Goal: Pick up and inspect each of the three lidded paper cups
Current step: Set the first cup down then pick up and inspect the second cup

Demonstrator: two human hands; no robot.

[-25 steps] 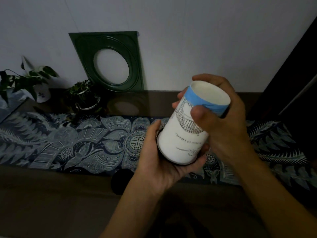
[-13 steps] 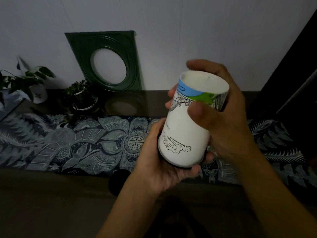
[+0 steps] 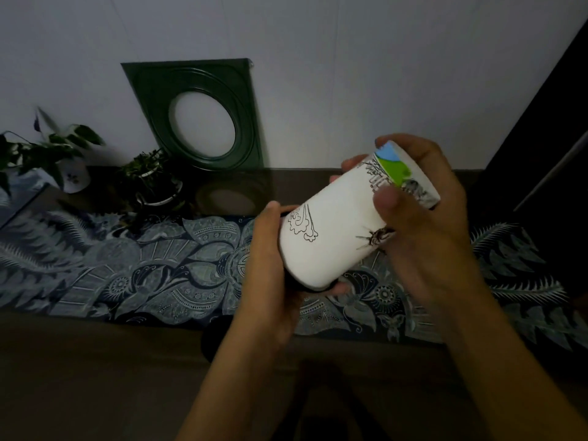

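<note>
A white paper cup (image 3: 337, 224) with black line drawings and a blue and green patch near one end is held in the air above the table, tilted so its printed end points up and right. My left hand (image 3: 270, 259) cups the lower end, where a dark lid edge shows. My right hand (image 3: 420, 211) wraps the upper end, thumb pressed on the side. A dark round shape (image 3: 211, 338), maybe another cup's lid, shows behind my left forearm. No other cups are visible.
A blue patterned runner (image 3: 133, 265) lies across the dark table (image 3: 95, 361). At the back stand a green frame with an oval opening (image 3: 197, 116) against the wall, a small potted plant (image 3: 152, 183) and a leafy plant in a white pot (image 3: 63, 163) at left.
Both hands have turned the cup and tipped it further to the right; the blue band has rolled away and the cloud drawing and green patch face me now.
</note>
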